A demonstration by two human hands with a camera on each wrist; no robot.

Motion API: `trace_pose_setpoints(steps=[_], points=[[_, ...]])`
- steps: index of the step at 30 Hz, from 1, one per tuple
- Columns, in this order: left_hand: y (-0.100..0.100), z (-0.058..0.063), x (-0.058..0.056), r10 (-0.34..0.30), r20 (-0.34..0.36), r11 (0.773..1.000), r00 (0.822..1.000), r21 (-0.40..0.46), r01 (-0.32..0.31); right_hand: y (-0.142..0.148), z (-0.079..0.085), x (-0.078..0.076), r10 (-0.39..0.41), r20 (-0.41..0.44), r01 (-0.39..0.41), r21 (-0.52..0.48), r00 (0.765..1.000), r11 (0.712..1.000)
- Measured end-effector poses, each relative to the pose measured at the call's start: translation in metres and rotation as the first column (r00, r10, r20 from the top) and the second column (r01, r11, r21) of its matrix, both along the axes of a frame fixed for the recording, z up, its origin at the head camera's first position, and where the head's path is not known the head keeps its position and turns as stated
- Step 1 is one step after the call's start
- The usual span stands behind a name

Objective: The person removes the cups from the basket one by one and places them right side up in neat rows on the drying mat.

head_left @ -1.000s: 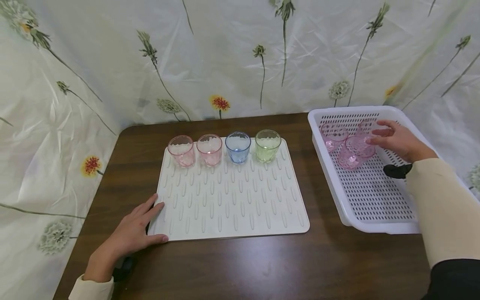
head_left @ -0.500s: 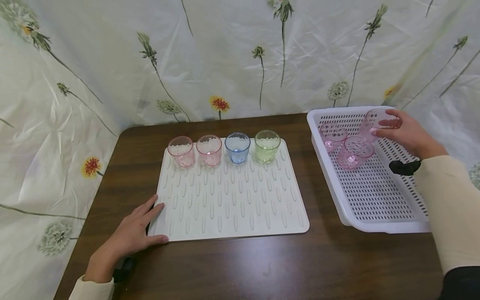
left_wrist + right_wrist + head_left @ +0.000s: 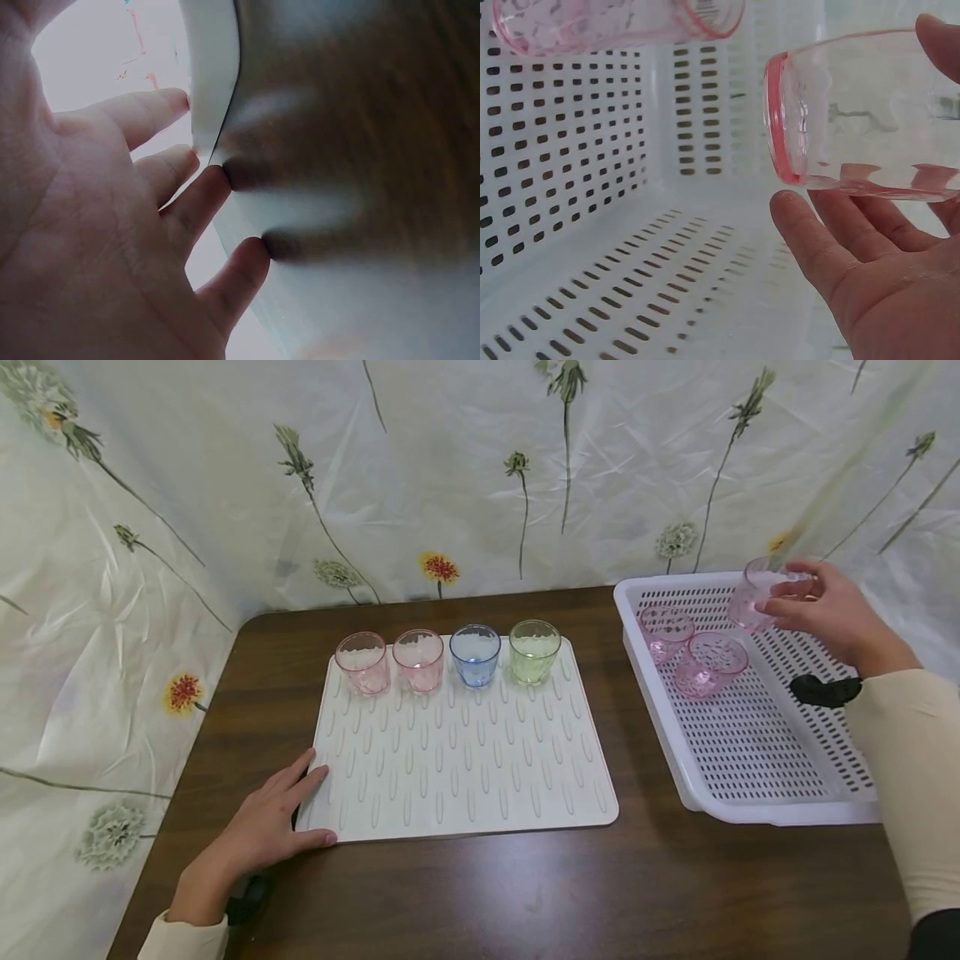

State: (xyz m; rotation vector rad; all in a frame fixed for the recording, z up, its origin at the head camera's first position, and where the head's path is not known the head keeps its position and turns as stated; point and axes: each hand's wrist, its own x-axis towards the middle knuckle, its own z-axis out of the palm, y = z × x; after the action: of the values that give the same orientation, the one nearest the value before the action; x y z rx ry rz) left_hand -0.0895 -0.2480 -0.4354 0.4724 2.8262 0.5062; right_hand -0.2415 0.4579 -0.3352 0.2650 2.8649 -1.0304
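In the head view my right hand (image 3: 840,614) pinches a pink glass (image 3: 750,597) between thumb and fingers, over the back of a white perforated basket (image 3: 757,760). The right wrist view shows this clear glass (image 3: 870,112) with its red-pink band, fingers along one side and the thumb on the other. Two more pink glasses, one at the basket's left wall (image 3: 666,631) and one in front of it (image 3: 708,668), stand inside. My left hand (image 3: 258,827) has its fingers spread at the left edge of a white ribbed mat (image 3: 465,768).
Along the mat's back edge stand two pink glasses, the outer pink glass (image 3: 367,672) and its neighbour (image 3: 422,668), then a blue glass (image 3: 477,664) and a green glass (image 3: 534,660). Everything rests on a dark wooden table (image 3: 525,893), with a floral curtain (image 3: 465,485) behind.
My right hand has closed on the rearmost pink glass and lifted it up and to the right, away from the other two. The left hand and mat have stayed put.
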Motion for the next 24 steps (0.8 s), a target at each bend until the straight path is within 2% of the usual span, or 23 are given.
trace_pose_setpoints(steps=[7, 15, 24], points=[[0.000, 0.001, 0.000, 0.000, 0.004, 1.000, 1.000, -0.003, 0.000, -0.012, 0.016, 0.005, 0.016, -0.051, -0.017, -0.015, 0.999, 1.000], [0.002, 0.003, 0.001, -0.006, -0.007, 1.000, 1.000, -0.002, 0.006, -0.033, 0.036, 0.008, 0.086, -0.123, -0.088, -0.015, 0.989, 0.996], [0.002, 0.003, 0.001, 0.000, 0.005, 1.000, 1.000, -0.008, 0.000, -0.078, 0.062, 0.016, 0.151, -0.176, -0.154, -0.004, 0.973, 0.988]])
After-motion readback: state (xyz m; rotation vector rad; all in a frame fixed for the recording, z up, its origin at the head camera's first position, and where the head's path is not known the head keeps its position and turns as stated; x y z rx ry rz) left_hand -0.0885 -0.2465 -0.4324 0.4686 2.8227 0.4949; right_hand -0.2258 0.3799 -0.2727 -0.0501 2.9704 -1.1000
